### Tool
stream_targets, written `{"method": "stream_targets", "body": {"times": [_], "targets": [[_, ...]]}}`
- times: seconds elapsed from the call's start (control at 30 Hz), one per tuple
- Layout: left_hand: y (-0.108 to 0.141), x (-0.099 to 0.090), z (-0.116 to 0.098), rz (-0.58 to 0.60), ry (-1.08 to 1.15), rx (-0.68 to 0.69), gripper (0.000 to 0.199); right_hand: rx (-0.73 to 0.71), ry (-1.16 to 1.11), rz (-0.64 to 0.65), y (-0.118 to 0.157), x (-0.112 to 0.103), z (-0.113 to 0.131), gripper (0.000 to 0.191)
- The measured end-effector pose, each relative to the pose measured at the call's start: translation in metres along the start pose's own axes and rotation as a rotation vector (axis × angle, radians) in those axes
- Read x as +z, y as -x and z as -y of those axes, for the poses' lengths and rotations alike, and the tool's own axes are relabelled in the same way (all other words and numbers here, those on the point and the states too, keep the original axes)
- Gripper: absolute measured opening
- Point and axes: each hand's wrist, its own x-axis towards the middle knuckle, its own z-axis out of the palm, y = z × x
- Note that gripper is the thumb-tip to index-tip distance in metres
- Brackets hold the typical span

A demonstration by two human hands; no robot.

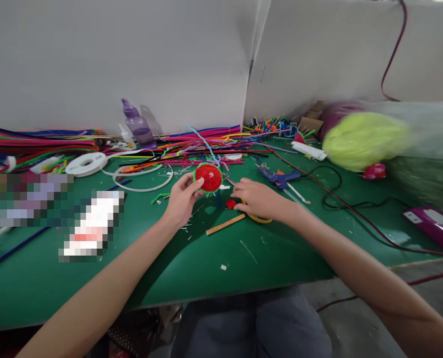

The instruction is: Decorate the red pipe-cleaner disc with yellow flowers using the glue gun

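Observation:
Pinched between the thumb and fingers of my left hand (184, 199) is a round red disc with a green rim (207, 178), apparently coiled from pipe cleaners. A light-blue pipe cleaner (205, 142) rises just behind it; I cannot tell whether it is attached. My right hand (257, 199) is curled over a pair of scissors with yellow handles (262, 220), the thin metal blade pointing up and left past the fingertips. The hand hides most of the scissors. A small red piece (230, 204) lies by its fingertips, and a flat wooden stick (226, 224) rests just below.
Bundles of coloured pipe cleaners (206, 141) line the back wall. A blue glue gun (279, 176) lies right, its cord trailing. A white ribbon spool (86, 164), purple bottle (139, 127) and small glue bottle (127, 138) are left. Yellow-green material (367, 139) sits far right.

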Motion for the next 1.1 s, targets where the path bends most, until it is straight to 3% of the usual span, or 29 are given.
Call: {"method": "stream_targets", "body": {"times": [0.2,0.43,0.73,0.97,1.1], "targets": [[0.002,0.002,0.0,0.007,0.001,0.005,0.024,0.025,-0.055,-0.038,-0.004,0.017,0.002,0.011],[0.005,0.003,0.006,0.074,-0.16,0.066,0.024,0.118,-0.275,-0.287,0.005,0.003,-0.003,0.008],[0.006,0.003,0.009,0.148,-0.232,0.053,0.03,0.2,-0.766,-0.384,0.005,-0.011,0.003,0.012],[0.008,0.003,0.012,0.216,-0.238,0.066,0.028,0.238,-0.828,-0.422,0.002,-0.009,0.01,0.023],[0.009,0.004,0.012,0.224,-0.23,0.063,0.03,0.309,-0.762,-0.507,0.002,-0.007,0.012,0.02]]}}
